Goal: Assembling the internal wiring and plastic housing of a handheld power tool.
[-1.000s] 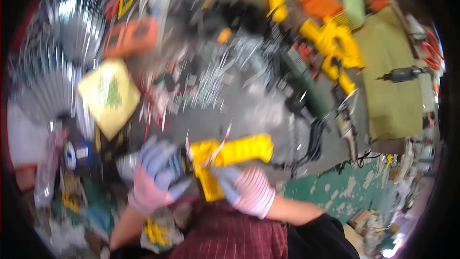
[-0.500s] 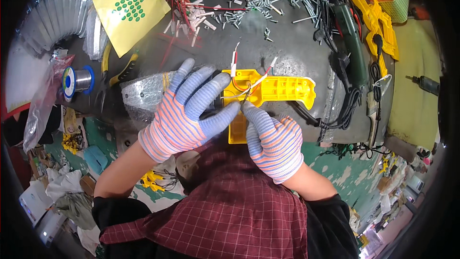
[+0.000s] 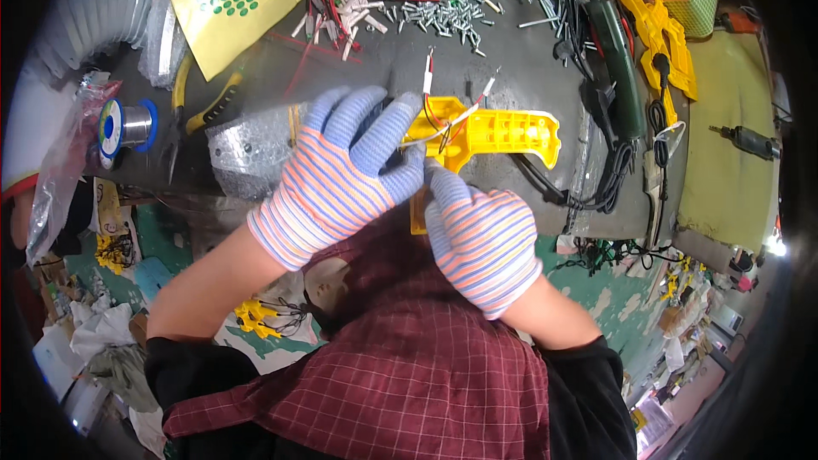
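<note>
A yellow plastic housing half with a ribbed handle (image 3: 511,136) lies open side up on the dark bench in front of me. Red, white and dark wires (image 3: 446,129) cross its hollow, and two ends with white sleeves stick out past the far edge. My left hand (image 3: 354,145), in a striped knit glove, wraps over the housing's left part, thumb on the near side, covering much of it. At the near edge, my gloved right hand (image 3: 481,234) is closed with thumb and index finger bent together beside the left thumb. What lies between those fingertips is hidden.
Loose screws (image 3: 452,13) and red wires with white connectors (image 3: 345,0) lie at the back. A solder spool (image 3: 128,129), pliers (image 3: 213,106) and bubble wrap (image 3: 247,153) are left. Rightward are a dark green tool (image 3: 620,77), yellow housings (image 3: 660,43) and black cords (image 3: 609,179).
The whole view has shifted a little. My right fingertips have moved from the wires inside the housing toward its near edge. My left hand keeps its place over the left part.
</note>
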Demonstrator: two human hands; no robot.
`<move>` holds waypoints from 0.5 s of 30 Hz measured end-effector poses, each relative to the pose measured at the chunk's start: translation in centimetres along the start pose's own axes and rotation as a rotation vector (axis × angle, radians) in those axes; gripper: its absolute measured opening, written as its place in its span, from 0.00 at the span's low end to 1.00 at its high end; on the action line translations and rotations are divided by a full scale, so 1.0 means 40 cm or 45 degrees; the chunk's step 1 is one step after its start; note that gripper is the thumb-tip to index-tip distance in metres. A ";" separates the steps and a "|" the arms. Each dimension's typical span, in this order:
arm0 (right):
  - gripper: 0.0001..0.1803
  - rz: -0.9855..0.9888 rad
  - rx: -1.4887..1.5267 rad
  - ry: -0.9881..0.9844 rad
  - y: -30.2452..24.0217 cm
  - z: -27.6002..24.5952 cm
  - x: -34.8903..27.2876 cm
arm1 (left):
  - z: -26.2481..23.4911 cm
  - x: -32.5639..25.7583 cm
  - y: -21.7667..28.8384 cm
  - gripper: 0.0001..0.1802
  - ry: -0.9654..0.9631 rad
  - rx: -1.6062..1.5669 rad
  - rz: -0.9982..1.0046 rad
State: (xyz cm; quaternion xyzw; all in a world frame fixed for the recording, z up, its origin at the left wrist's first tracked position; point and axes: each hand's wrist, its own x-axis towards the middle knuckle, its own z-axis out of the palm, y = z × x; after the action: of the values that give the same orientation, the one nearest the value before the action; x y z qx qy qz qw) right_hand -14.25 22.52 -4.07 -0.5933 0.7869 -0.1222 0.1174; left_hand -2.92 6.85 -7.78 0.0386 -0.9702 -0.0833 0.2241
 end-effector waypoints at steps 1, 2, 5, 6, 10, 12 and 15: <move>0.23 0.031 0.266 -0.110 0.006 -0.022 -0.001 | -0.005 0.002 0.001 0.12 -0.039 -0.076 -0.114; 0.29 -0.018 0.485 -0.124 0.024 -0.025 -0.017 | -0.005 0.005 -0.010 0.12 -0.007 0.041 0.053; 0.36 0.407 1.075 -0.462 0.031 -0.065 -0.084 | -0.005 0.003 -0.012 0.12 -0.046 0.018 -0.032; 0.40 0.352 1.290 -0.387 0.036 -0.047 -0.112 | -0.004 0.005 -0.013 0.11 -0.068 -0.027 -0.077; 0.46 0.750 1.677 -0.497 0.021 -0.051 -0.139 | 0.001 0.001 -0.011 0.11 -0.032 -0.061 -0.118; 0.43 0.734 1.659 -0.464 0.014 -0.036 -0.154 | 0.006 -0.005 -0.013 0.11 -0.020 -0.071 -0.126; 0.34 0.433 1.149 -0.354 0.014 -0.026 -0.150 | 0.006 -0.006 -0.014 0.10 -0.005 -0.074 -0.082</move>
State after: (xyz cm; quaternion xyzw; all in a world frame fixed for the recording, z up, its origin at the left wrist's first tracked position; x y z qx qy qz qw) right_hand -13.50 28.49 -3.04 -0.3573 0.7181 -0.3494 0.4843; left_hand -2.77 6.35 -8.19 0.0630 -0.9661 -0.1188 0.2203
